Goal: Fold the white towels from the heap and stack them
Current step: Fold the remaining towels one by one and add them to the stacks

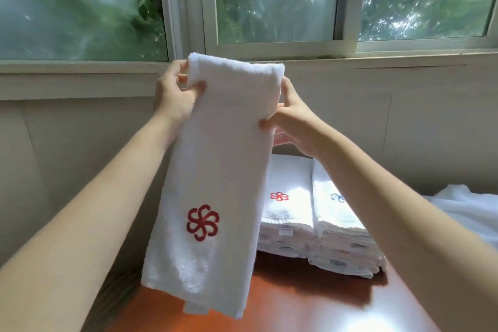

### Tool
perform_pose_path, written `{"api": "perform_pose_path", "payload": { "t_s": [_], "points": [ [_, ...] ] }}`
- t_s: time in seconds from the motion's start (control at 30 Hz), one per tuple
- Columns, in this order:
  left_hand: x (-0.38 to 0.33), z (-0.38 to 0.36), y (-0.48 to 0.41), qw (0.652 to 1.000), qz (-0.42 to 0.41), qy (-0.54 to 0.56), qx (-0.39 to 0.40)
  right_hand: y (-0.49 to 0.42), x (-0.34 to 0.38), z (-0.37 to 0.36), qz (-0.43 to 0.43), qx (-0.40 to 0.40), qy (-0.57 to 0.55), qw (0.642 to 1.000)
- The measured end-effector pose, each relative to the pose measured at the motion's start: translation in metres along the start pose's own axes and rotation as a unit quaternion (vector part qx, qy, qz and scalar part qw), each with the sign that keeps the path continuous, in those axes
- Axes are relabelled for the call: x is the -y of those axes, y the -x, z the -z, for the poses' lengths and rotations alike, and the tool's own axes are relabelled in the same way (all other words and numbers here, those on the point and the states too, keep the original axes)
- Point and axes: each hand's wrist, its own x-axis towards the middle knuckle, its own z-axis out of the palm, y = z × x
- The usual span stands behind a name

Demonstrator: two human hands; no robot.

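Observation:
A white towel with a red flower emblem hangs lengthwise in the air above the table, folded over at its top. My left hand pinches its upper left edge. My right hand grips its right edge a little lower, thumb on the front. Behind the towel, two stacks of folded white towels stand side by side: the left stack shows a red emblem on top, the right stack a blue one. A heap of loose white towels lies at the far right.
The reddish-brown wooden table runs under the towel, its bare part in front of the stacks. A pale wall panel and a window sill close off the back, with windows above.

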Motion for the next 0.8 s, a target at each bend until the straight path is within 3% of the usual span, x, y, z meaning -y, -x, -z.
{"api": "perform_pose_path", "payload": {
  "t_s": [0.2, 0.27, 0.33, 0.37, 0.43, 0.47, 0.63, 0.8],
  "points": [
    [0.105, -0.06, -0.073, 0.998, 0.018, -0.052, 0.011, -0.105, -0.093, 0.0, -0.011, -0.126, -0.03, 0.992],
    [0.154, -0.085, -0.084, 0.991, 0.099, -0.078, 0.042, -0.142, -0.147, 0.001, -0.036, -0.164, -0.008, 0.986],
    [0.214, -0.105, -0.073, 0.95, 0.244, -0.147, 0.127, -0.161, -0.211, 0.0, -0.125, -0.142, 0.022, 0.982],
    [0.246, -0.112, -0.06, 0.908, 0.304, -0.213, 0.195, -0.165, -0.243, -0.001, -0.19, -0.12, 0.029, 0.974],
    [0.301, -0.116, -0.035, 0.829, 0.341, -0.329, 0.298, -0.17, -0.292, -0.001, -0.266, -0.11, 0.02, 0.957],
    [0.318, -0.115, -0.029, 0.82, 0.327, -0.347, 0.316, -0.174, -0.306, 0.0, -0.263, -0.121, 0.013, 0.957],
    [0.34, -0.109, -0.043, 0.891, 0.295, -0.253, 0.235, -0.204, -0.33, 0.007, -0.181, -0.13, 0.086, 0.971],
    [0.326, -0.124, -0.053, 0.932, 0.213, -0.205, 0.209, -0.211, -0.33, 0.012, -0.065, -0.191, 0.147, 0.968]
  ]
}}
